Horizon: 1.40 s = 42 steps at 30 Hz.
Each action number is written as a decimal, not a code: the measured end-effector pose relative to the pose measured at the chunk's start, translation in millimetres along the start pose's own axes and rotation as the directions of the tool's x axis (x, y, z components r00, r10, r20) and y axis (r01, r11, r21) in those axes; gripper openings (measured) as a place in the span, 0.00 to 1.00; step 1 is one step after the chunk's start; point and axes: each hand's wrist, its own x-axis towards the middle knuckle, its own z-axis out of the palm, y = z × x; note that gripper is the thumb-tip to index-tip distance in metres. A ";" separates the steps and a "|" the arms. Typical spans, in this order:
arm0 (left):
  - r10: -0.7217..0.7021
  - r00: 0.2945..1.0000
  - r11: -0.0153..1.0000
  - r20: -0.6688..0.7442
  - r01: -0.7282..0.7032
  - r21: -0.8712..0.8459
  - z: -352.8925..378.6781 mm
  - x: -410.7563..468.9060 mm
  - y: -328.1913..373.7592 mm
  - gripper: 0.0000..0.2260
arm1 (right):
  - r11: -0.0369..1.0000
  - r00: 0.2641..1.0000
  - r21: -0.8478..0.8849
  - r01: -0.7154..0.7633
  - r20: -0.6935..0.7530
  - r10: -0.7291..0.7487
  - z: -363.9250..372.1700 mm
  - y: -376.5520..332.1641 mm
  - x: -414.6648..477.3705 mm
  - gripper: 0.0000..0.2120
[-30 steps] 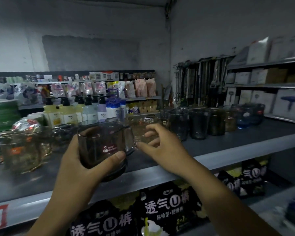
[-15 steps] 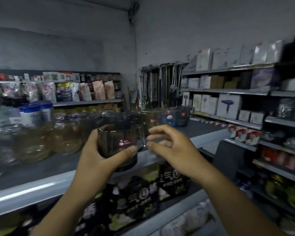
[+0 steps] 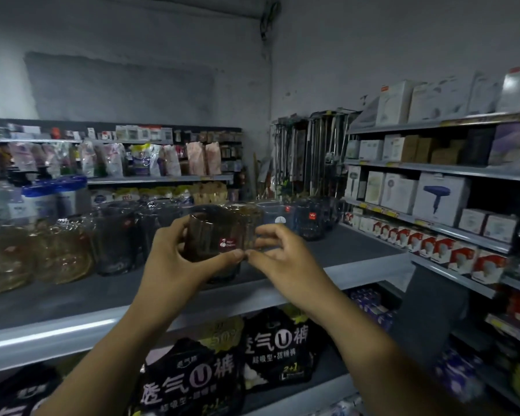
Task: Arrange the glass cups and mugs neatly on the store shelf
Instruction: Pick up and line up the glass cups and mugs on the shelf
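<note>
Fingers (image 3: 172, 232) of your left hand (image 3: 174, 265) are wrapped round the dark glass mug (image 3: 210, 235), with the thumb laid across its front just under the red sticker (image 3: 227, 243) and the rest curling behind its left side. Your right hand (image 3: 285, 259) sits against the mug's right side, fingers curled, its thumb tip meeting your left thumb. The handle there is lost behind your fingers, so I cannot tell whether you have hold of it. The mug is upright over the middle of the shelf (image 3: 357, 259), close to its front edge. Its base is dark against the dark board, so it is unclear whether it rests there or hangs just above. Both your forearms reach up from below, cut off at the lower edge of the view. Along the shelf's back edge runs a blurred row of glassware: amber mugs (image 3: 60, 253) toward the left end, dark glasses (image 3: 114, 235) beside them, and blue mugs (image 3: 309, 220) toward the right end. Your hands hide most of the pieces directly behind the mug
</note>
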 end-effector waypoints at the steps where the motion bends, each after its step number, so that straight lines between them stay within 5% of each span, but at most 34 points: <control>1: -0.008 1.000 1.000 -0.004 0.008 0.016 -0.7 4.4 -3.8 0.27 | 1.000 1.000 0.005 0.002 0.002 -0.002 2.3 2.8 6.9 0.13; 14: -0.107 0.991 0.958 -0.079 0.124 0.258 -4.2 31.9 -48.1 0.45 | 0.987 1.000 -0.157 0.026 0.014 -0.024 12.8 38.5 48.7 0.16; 25: -0.137 0.990 0.913 -0.004 0.128 0.387 -6.7 36.5 -54.0 0.44 | 0.969 0.998 -0.240 0.062 0.006 -0.062 17.6 55.4 43.7 0.23; 30: -0.106 0.994 0.904 0.031 0.084 0.420 -2.7 38.9 -53.0 0.32 | 0.959 0.997 -0.275 0.073 0.003 -0.075 17.3 54.4 44.6 0.24; 42: -0.218 0.974 0.883 0.063 0.169 0.438 1.7 41.8 -31.6 0.35 | 0.917 0.986 -0.371 0.147 0.124 -0.108 -5.1 54.6 46.5 0.20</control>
